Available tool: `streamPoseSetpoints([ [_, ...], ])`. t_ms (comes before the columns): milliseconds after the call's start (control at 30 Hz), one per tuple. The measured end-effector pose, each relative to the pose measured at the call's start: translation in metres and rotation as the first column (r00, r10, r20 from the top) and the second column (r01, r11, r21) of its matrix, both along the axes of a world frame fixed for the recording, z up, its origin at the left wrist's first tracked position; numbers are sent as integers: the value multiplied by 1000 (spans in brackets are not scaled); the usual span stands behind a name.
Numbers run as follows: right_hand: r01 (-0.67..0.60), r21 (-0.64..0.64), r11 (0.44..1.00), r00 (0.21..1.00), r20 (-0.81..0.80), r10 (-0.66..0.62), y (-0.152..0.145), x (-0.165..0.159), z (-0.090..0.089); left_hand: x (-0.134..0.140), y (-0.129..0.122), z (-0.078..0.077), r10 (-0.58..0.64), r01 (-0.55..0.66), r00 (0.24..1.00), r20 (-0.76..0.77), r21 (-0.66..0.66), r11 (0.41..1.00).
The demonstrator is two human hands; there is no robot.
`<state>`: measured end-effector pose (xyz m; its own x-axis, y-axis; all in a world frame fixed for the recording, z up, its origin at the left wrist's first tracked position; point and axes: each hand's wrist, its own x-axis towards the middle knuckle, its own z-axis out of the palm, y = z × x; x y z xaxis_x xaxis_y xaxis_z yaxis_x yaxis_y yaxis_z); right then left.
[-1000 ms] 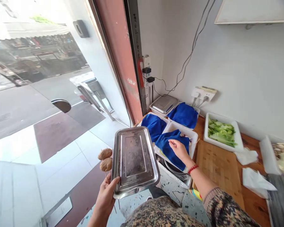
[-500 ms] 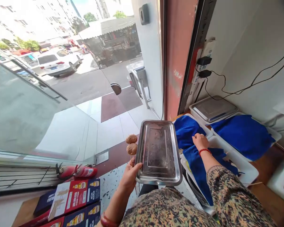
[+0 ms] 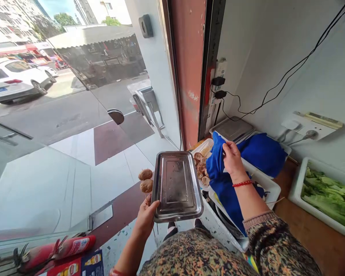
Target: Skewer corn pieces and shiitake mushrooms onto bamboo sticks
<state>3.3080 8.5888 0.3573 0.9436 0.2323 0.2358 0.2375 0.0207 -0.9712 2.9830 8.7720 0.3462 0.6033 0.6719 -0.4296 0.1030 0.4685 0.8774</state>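
My left hand (image 3: 145, 218) grips the left edge of a stainless steel tray (image 3: 176, 184) in front of my body. The same hand holds thin skewers bearing round brown pieces (image 3: 146, 186) that look like mushroom caps, beside the tray. With its fingers pinched, my right hand (image 3: 232, 159) holds up a blue cloth (image 3: 216, 155). Under the lifted side, several similar brown caps (image 3: 201, 168) on sticks lie in a white container (image 3: 204, 188). Another blue cloth (image 3: 228, 197) lies over a nearer container, below my right wrist.
On the right, a blue cloth (image 3: 263, 153) covers a further container, and a white tub (image 3: 294, 188) holds leafy greens (image 3: 329, 197). A lidded metal tray (image 3: 232, 128) stands by the wall under cables. Fire extinguishers (image 3: 74, 247) and a glass door (image 3: 40, 191) are on the left.
My right hand has lifted the blue cloth up, uncovering the brown caps in the white container. The view has turned right; my left hand still holds the tray and skewers.
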Motion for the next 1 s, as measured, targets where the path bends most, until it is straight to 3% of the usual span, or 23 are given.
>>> streamPoseSetpoints([
  [167,-260,189,947,965,21,261,20,-55,29,8,-2,11,-71,70,997,-39,-26,997],
  [233,-363,69,929,929,107,355,39,-77,26,13,-8,19,-108,108,994,-35,-17,994],
  [300,-378,-172,910,893,192,407,59,-93,12,17,-13,25,-151,151,988,-31,-2,988],
  [400,-270,-456,848,879,243,411,79,-109,-19,22,-19,25,-205,205,978,-37,7,979],
  [500,-181,-663,727,821,305,482,81,-122,-40,24,-20,14,-222,222,974,-35,-20,975],
  [567,-161,-735,658,762,332,557,77,-130,-43,25,-19,6,-204,202,978,-35,-38,979],
  [667,-182,-758,627,684,361,634,66,-140,-38,29,-20,1,-152,150,988,-34,-47,987],
  [800,-278,-699,659,610,401,683,53,-139,-37,40,-24,3,-129,127,991,-39,-53,990],
  [833,-315,-643,698,642,397,656,51,-135,-39,43,-25,4,-134,132,990,-43,-54,990],
  [900,-339,-475,812,779,343,525,49,-118,-45,47,-26,2,-147,144,988,-55,-53,988],
  [1000,-181,-276,944,948,206,242,42,-74,-51,47,-23,-4,-132,128,986,-98,-40,991],
])
